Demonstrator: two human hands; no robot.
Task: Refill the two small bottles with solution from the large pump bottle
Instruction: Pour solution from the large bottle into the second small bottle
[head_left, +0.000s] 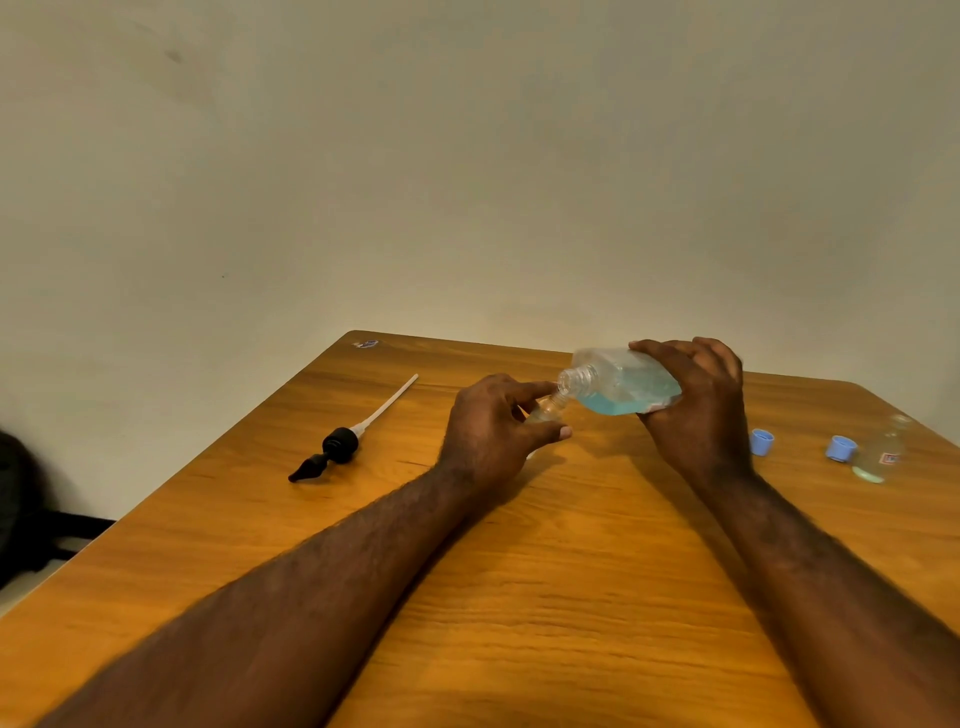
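My right hand (698, 400) grips the large clear bottle (618, 382), which is tipped on its side with blue solution pooled in it and its open neck pointing left. My left hand (493, 426) holds a small clear bottle (545, 408) tilted, its mouth right at the large bottle's neck; most of it is hidden by my fingers. The second small bottle (880, 452) stands uncapped at the far right. Two blue caps (761, 442) (840, 448) lie on the table beside it.
The black pump head with its white tube (348, 439) lies on the wooden table (519, 597) to the left of my hands. A small sticker (366, 344) sits near the far left corner. A dark chair (31, 509) stands beyond the left edge.
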